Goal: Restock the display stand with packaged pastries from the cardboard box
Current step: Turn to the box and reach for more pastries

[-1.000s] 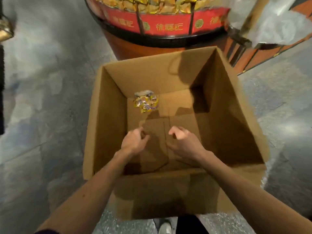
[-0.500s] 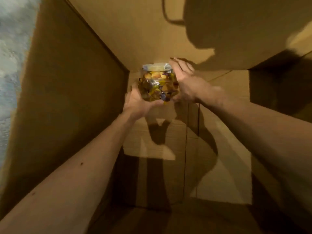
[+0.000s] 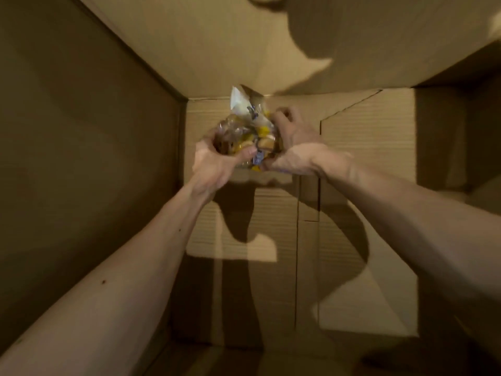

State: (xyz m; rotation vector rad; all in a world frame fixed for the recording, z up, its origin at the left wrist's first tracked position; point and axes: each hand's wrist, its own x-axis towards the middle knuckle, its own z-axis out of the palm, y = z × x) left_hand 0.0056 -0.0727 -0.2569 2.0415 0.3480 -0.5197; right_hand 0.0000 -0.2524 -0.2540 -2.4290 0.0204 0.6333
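Note:
I look straight down into the deep cardboard box [image 3: 89, 147], which fills the whole view. Near its far left corner both hands grip one clear packet of pastries [image 3: 248, 130] with yellow and purple print. My left hand [image 3: 217, 164] holds it from the lower left, thumb across the front. My right hand [image 3: 291, 147] clamps it from the right, fingers curled over the top. The packet is crumpled, with its white sealed end sticking up. The display stand is out of view.
The box floor [image 3: 357, 164] shows its flaps and seams and holds nothing else that I can see. Tall brown walls close in on the left, far and right sides. Shadows of my arms fall across the floor.
A second ago my hands hovered over the box with the packet lying at the bottom. Since then I have leaned in, both hands have closed on the packet, and it now sits crumpled and tilted.

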